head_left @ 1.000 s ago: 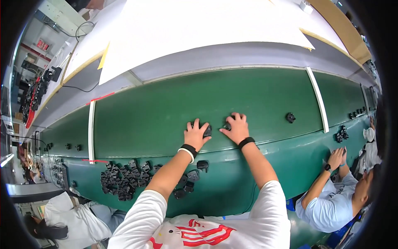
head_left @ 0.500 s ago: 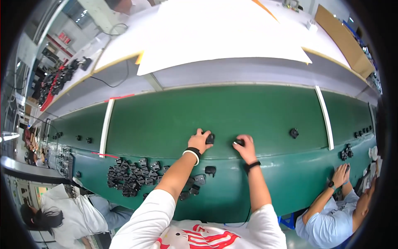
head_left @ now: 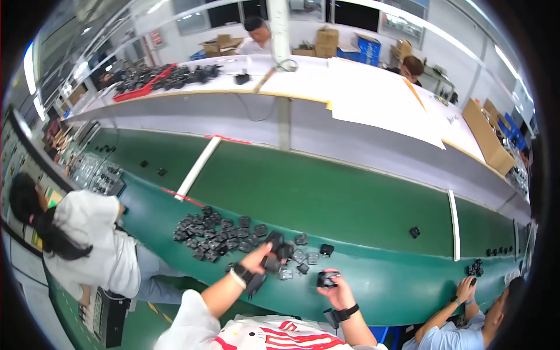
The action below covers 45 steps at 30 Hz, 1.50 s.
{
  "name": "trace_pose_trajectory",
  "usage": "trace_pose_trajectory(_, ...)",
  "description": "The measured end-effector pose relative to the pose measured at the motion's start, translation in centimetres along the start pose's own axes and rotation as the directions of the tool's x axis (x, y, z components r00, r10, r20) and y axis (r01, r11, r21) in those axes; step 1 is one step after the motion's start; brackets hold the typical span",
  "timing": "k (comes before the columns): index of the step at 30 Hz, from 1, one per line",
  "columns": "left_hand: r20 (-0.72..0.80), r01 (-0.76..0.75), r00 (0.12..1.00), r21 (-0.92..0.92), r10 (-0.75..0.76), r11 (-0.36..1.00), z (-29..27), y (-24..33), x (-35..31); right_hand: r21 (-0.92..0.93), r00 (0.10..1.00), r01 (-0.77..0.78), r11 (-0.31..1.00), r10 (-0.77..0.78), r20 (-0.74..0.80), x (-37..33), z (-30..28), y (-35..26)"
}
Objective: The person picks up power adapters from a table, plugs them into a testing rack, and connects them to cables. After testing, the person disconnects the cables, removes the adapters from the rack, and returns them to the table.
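- Slipping could happen, I judge, if the right hand (head_left: 338, 293) loosens its curled fingers from the black block (head_left: 328, 279), which is over the worktop (head_left: 376, 286), between its near and far edges.
- Knocking the pile of blocks (head_left: 205, 234) is possible if the left hand (head_left: 252, 260) swings outward; blur hides whether its fingers grip the dark blocks (head_left: 272, 265) against them.
- Lying roughly along the worktop's near edge, so seems the black block's long axis; which end is front, I cannot tell.
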State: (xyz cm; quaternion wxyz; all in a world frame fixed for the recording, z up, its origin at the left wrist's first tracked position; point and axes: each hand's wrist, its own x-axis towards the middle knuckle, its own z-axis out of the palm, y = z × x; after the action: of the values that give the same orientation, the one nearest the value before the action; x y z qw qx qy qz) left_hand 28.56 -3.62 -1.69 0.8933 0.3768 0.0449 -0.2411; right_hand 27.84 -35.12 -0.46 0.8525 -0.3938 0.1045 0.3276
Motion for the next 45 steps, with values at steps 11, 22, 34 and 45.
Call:
trace_pose_trajectory(11,-0.52,-0.715,0.678,-0.63,0.519,0.303,-4.7,-20.5,-38.5,-0.618,0.562,-0.427,0.66,0.729,0.39,-3.9,23.8,27.4)
trace_pose_trajectory(22,-0.907,-0.97,-0.173,0.088,0.385,-0.228,-0.3,-29.5,-59.1,-0.848,0.268,-0.22,0.481,0.866,0.422,-19.4,33.9,49.0)
trace_pose_trajectory(34,-0.864,-0.889,-0.425,0.341,0.269,-0.307,-6.9,-30.1,-69.0,-0.67,-0.06,0.442,0.596,0.765,0.641,-20.9,40.3,63.9)
trace_pose_trajectory(45,-0.888,-0.922,-0.354,0.278,0.295,-0.269,-13.8,-24.2,-83.7,-0.959,-0.039,-0.105,0.263,0.962,0.269,-20.4,56.1,75.7)
